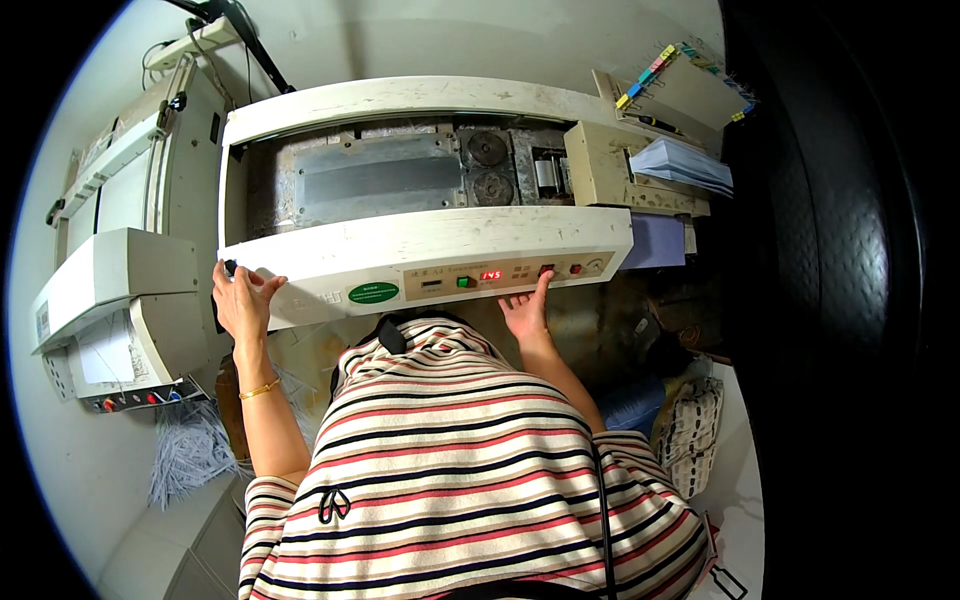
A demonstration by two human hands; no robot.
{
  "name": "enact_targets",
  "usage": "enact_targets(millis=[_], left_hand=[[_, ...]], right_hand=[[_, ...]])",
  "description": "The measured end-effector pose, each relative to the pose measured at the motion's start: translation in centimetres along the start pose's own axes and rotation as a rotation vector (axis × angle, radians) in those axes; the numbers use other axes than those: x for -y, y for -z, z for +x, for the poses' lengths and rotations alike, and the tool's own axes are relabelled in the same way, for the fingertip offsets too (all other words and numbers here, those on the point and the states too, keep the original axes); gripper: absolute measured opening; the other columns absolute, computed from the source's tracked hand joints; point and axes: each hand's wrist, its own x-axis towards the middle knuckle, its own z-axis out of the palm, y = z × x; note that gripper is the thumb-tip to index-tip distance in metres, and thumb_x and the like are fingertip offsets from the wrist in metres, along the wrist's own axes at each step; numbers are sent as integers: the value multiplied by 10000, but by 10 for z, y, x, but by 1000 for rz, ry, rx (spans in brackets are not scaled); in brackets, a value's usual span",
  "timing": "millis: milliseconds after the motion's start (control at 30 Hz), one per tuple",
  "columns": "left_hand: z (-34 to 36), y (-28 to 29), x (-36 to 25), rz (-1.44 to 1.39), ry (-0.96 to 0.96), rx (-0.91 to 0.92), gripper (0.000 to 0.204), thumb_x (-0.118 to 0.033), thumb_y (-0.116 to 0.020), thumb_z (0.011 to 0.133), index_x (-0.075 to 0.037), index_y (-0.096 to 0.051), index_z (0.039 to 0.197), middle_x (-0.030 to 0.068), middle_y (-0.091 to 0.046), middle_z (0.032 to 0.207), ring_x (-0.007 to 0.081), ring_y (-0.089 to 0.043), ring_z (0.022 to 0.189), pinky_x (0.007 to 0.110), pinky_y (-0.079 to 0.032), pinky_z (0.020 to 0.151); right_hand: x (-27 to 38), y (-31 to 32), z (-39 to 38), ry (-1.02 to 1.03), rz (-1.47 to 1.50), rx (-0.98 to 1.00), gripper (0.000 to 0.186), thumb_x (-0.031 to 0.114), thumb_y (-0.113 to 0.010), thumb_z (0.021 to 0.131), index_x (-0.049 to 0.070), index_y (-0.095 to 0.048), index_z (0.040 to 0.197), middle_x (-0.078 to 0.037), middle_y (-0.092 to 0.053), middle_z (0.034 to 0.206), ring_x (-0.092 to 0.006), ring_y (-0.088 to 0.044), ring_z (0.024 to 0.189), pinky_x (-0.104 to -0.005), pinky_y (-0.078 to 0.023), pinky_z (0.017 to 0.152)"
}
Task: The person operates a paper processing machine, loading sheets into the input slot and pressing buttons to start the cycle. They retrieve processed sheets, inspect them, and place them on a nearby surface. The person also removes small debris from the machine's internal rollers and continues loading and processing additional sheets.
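A striped shirt (460, 480) is nearest, and just beyond it stands the long white machine (330, 250). I'd judge it heavy and rigid, best held by its ends. Its casing (420, 228) is scuffed, its metal plate (380, 177) grimy. The right hand (527, 318) has its grip apart, thumb at a red switch (547, 268); the left hand (243, 302) is by a dark knob (230, 267), though I can't tell whether it's clamped.

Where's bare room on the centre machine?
Bare: metal plate left of the two dark discs; rear rim toward the wall. Crowded: right end, with white papers and a clip-edged board; front face, left hand at its corner, right hand at the control panel.
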Motion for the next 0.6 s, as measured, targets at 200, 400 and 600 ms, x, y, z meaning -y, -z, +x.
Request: enact_targets(millis=[200, 400, 600], left_hand=[[0, 1, -3, 5, -5, 1, 443, -435, -824, 627, -74, -610, 770, 238, -439, 1362, 383, -559, 1069, 435, -514, 785], [1, -5, 0, -3, 3, 13, 443, -430, -824, 628, -75, -607, 777, 229, -432, 1367, 387, -552, 1074, 444, -512, 789], [6, -13, 12, -13, 2, 27, 443, -420, -827, 629, -72, -606, 789, 214, -424, 1378, 387, -548, 1073, 451, -511, 790]], right_hand=[[0, 2, 3, -12, 5, -5, 1165, 835, -562, 656, 106, -194, 1488, -71, -206, 1531, -240, -146, 1432, -493, -83, 1159], [-3, 3, 9, -25, 6, -16, 1150, 843, -542, 661, 131, -191, 1492, -67, -191, 1537, -239, -134, 1434, -505, -69, 1153], [-15, 8, 12, -40, -55, 32, 1061, 824, -488, 722, 206, -144, 1513, -66, -141, 1554, -253, -108, 1441, -517, -101, 1147]])
